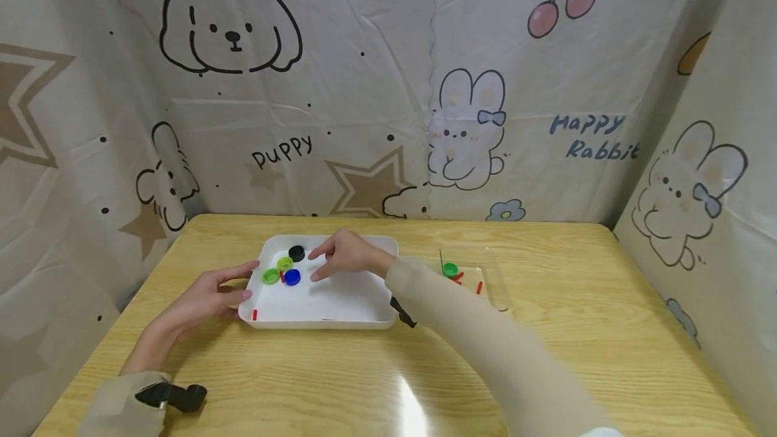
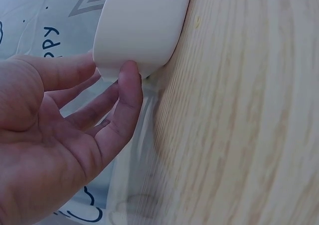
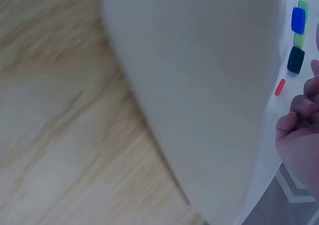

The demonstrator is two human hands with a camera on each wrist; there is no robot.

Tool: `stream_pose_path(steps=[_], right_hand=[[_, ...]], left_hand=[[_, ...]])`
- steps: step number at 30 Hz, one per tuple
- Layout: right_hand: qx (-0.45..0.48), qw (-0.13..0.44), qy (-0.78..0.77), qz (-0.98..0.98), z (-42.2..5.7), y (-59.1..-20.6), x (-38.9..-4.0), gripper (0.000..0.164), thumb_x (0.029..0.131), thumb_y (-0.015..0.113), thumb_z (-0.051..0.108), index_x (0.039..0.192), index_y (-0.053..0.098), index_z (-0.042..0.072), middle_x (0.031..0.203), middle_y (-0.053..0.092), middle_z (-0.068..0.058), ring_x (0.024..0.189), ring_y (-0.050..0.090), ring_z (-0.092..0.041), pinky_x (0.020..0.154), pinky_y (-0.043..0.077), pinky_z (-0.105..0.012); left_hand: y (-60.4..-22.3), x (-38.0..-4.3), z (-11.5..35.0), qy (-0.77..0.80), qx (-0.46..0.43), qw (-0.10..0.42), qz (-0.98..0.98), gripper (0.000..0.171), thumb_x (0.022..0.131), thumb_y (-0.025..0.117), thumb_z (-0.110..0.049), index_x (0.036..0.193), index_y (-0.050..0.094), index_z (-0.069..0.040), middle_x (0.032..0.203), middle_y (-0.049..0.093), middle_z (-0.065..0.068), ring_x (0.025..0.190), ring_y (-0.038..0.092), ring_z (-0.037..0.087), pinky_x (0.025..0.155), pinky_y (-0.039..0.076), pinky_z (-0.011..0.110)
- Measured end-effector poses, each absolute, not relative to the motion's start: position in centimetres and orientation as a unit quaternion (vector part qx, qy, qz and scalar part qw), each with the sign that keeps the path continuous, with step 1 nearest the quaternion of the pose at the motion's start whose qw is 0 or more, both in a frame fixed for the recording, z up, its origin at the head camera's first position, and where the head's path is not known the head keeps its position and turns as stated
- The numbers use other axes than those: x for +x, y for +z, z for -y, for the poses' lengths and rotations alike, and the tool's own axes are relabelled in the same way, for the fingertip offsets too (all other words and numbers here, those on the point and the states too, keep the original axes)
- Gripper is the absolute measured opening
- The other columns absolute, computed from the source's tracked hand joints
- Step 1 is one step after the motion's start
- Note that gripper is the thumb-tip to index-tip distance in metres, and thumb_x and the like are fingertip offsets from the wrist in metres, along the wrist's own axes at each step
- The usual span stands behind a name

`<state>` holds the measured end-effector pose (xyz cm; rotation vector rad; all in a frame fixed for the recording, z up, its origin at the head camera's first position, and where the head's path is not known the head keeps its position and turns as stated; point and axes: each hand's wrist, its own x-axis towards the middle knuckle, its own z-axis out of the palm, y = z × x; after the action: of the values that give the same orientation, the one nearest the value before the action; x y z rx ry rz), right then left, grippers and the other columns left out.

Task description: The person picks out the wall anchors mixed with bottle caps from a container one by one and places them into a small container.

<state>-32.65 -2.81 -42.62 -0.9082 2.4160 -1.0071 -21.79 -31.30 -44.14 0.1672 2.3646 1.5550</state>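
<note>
A shallow white tray [image 1: 352, 302] lies on the table, my left hand [image 1: 209, 299] holding its left end by the rim. In the left wrist view, half-curled fingers [image 2: 130, 85] of that hand touch the tray's outer wall [image 2: 139, 25]. Over the tray, my right hand [image 1: 346, 255] has thumb and index finger spread apart, with nothing visible between them. Just left of those fingertips are a black cap [image 1: 296, 253] and a blue cap [image 1: 293, 277]. A yellow-green cap [image 1: 284, 264] and a light green cap [image 1: 270, 276] sit beside them, near a small red stick [image 1: 282, 277].
Another red stick [image 1: 255, 314] lies at the tray's near left corner. Right of the tray stands a clear box [image 1: 498, 282], partly behind the right sleeve, with a green cap [image 1: 450, 270] and several red sticks. A printed curtain [image 1: 388, 86] hangs behind the wooden table [image 1: 303, 376].
</note>
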Motion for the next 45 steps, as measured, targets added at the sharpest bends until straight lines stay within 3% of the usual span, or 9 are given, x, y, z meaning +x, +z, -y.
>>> stream_pose_path(steps=[10, 12, 15, 17, 19, 24, 29, 37, 45], right_hand=[[-0.335, 0.198, -0.318, -0.865, 4.0, -42.6, -33.1, 0.047, 0.071, 0.083, 0.034, 0.113, 0.072, 0.017, 0.057, 0.034, 0.005, 0.06, 0.038, -0.009, 0.052, 0.031, -0.02], [-0.341, 0.197, -0.308, -0.866, 4.1, -42.2, -33.2, 0.047, 0.071, 0.084, 0.034, 0.113, 0.072, 0.016, 0.058, 0.042, 0.005, 0.064, 0.041, -0.01, 0.055, 0.033, -0.02], [-0.345, 0.194, -0.302, -0.867, 4.4, -41.8, -33.4, 0.047, 0.071, 0.084, 0.034, 0.113, 0.073, 0.016, 0.076, 0.063, 0.009, 0.074, 0.047, -0.009, 0.062, 0.038, -0.019], [-0.346, 0.196, -0.301, -0.867, 4.7, -41.8, -33.6, 0.046, 0.07, 0.084, 0.034, 0.112, 0.073, 0.017, 0.095, 0.07, 0.011, 0.081, 0.05, -0.008, 0.067, 0.041, -0.019], [-0.349, 0.202, -0.298, -0.865, 5.0, -41.9, -33.8, 0.046, 0.07, 0.084, 0.034, 0.112, 0.073, 0.017, 0.103, 0.069, 0.011, 0.082, 0.051, -0.009, 0.068, 0.042, -0.019], [-0.346, 0.215, -0.298, -0.863, 5.8, -42.4, -34.1, 0.043, 0.071, 0.084, 0.031, 0.11, 0.074, 0.016, 0.097, 0.07, 0.007, 0.078, 0.05, -0.012, 0.064, 0.041, -0.021], [-0.326, 0.216, -0.302, -0.87, 6.2, -42.9, -34.3, 0.039, 0.07, 0.085, 0.028, 0.106, 0.075, 0.017, 0.106, 0.069, 0.008, 0.084, 0.055, -0.008, 0.07, 0.044, -0.02], [-0.336, 0.216, -0.314, -0.861, 6.7, -43.8, -34.2, 0.038, 0.069, 0.086, 0.027, 0.104, 0.076, 0.016, 0.08, 0.066, 0.008, 0.07, 0.047, -0.009, 0.06, 0.039, -0.019], [-0.344, 0.218, -0.309, -0.859, 7.0, -43.8, -33.9, 0.036, 0.071, 0.085, 0.027, 0.104, 0.075, 0.017, 0.069, 0.06, 0.005, 0.064, 0.045, -0.009, 0.058, 0.035, -0.019]], left_hand=[[-44.2, -21.7, 31.3, 0.545, 0.052, 0.156, -0.822, 0.066, 0.092, 0.064, -0.015, 0.149, 0.031, -0.009, 0.152, 0.02, 0.023, 0.116, 0.046, 0.041, 0.075, 0.055, 0.042], [-44.2, -21.8, 31.3, 0.544, 0.05, 0.156, -0.823, 0.066, 0.092, 0.064, -0.016, 0.149, 0.032, -0.01, 0.152, 0.021, 0.024, 0.117, 0.046, 0.042, 0.076, 0.055, 0.041], [-44.2, -21.8, 31.4, 0.543, 0.049, 0.157, -0.823, 0.065, 0.092, 0.063, -0.016, 0.149, 0.032, -0.01, 0.151, 0.022, 0.024, 0.118, 0.045, 0.043, 0.076, 0.055, 0.041], [-44.3, -21.8, 31.5, 0.544, 0.051, 0.157, -0.823, 0.065, 0.092, 0.063, -0.015, 0.149, 0.032, -0.009, 0.151, 0.022, 0.024, 0.119, 0.044, 0.044, 0.076, 0.055, 0.041], [-44.4, -21.8, 31.5, 0.546, 0.055, 0.157, -0.821, 0.065, 0.092, 0.063, -0.014, 0.149, 0.031, -0.009, 0.151, 0.022, 0.024, 0.12, 0.043, 0.044, 0.076, 0.055, 0.041], [-44.7, -21.8, 31.6, 0.548, 0.055, 0.154, -0.82, 0.063, 0.092, 0.062, -0.013, 0.148, 0.034, -0.01, 0.15, 0.025, 0.024, 0.115, 0.048, 0.041, 0.076, 0.055, 0.042], [-44.6, -21.8, 31.6, 0.547, 0.051, 0.155, -0.821, 0.063, 0.092, 0.062, -0.013, 0.148, 0.034, -0.011, 0.15, 0.025, 0.024, 0.112, 0.051, 0.039, 0.076, 0.055, 0.041], [-44.3, -21.7, 31.5, 0.543, 0.043, 0.154, -0.825, 0.063, 0.092, 0.063, -0.014, 0.148, 0.034, -0.011, 0.149, 0.026, 0.025, 0.11, 0.053, 0.037, 0.076, 0.055, 0.041], [-44.3, -21.8, 31.4, 0.545, 0.041, 0.152, -0.823, 0.063, 0.092, 0.063, -0.014, 0.148, 0.036, -0.011, 0.148, 0.029, 0.024, 0.107, 0.056, 0.035, 0.075, 0.055, 0.041]])
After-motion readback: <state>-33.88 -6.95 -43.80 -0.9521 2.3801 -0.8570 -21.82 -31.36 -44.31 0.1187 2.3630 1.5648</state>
